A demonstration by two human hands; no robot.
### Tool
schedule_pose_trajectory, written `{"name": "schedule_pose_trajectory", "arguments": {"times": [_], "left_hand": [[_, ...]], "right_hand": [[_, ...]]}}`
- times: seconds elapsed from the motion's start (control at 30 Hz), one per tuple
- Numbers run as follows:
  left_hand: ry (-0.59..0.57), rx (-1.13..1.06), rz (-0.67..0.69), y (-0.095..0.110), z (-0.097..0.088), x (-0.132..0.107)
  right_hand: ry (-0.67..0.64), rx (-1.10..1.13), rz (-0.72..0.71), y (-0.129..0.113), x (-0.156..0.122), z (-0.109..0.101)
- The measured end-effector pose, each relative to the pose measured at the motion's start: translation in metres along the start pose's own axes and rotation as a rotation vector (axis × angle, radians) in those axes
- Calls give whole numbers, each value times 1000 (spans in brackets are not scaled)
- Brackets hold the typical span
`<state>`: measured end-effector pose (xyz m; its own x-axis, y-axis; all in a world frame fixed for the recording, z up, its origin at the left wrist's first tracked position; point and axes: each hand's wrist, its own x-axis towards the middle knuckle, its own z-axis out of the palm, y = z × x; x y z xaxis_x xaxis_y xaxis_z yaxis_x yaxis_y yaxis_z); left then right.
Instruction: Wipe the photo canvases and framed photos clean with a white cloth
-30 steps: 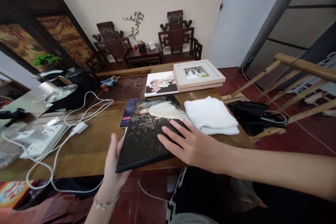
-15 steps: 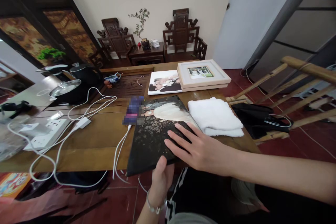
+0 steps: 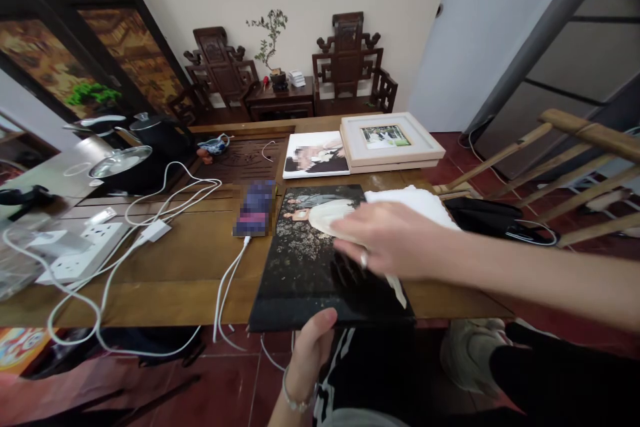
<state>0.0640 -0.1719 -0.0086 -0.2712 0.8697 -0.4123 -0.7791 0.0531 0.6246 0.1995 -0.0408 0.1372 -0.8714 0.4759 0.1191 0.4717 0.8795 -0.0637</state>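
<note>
A dark photo album (image 3: 295, 280) with a couple in wedding dress on its glossy cover lies at the table's front edge. My left hand (image 3: 315, 340) grips its near edge, thumb on top and the other fingers underneath, out of sight. Over the right part of the cover is my right hand (image 3: 380, 233), smeared by motion, a ring showing on one finger. Whether it touches the cover or holds anything is unclear. Behind my right forearm a folded white towel (image 3: 415, 200) is partly hidden.
A phone (image 3: 256, 208) on a white cable lies left of the album. Behind are a white photo panel (image 3: 317, 163) and a pale framed photo (image 3: 420, 147). A power strip (image 3: 85, 253), tangled cables and a glass-lidded pot (image 3: 123, 167) occupy the left. A bamboo chair (image 3: 590, 133) stands right.
The album has turned squarer to the table edge and shifted slightly right. My right hand has lifted from flat on the cover and moved up and right, now partly over the towel.
</note>
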Motion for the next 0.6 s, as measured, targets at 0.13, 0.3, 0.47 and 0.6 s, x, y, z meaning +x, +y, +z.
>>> {"name": "schedule_pose_trajectory", "arguments": {"times": [0.13,0.3,0.47,0.6], "left_hand": [[87,16,55,5,4,3],[92,57,10,10,-5,8],[120,73,62,15,-10,12],[106,79,113,18,-9,15]], "right_hand": [[-53,-233,39,71,81,24],[-152,-455,140,132,162,77],[-231,-452,176,167,184,103],[-251,-448,154,171,183,109]]}}
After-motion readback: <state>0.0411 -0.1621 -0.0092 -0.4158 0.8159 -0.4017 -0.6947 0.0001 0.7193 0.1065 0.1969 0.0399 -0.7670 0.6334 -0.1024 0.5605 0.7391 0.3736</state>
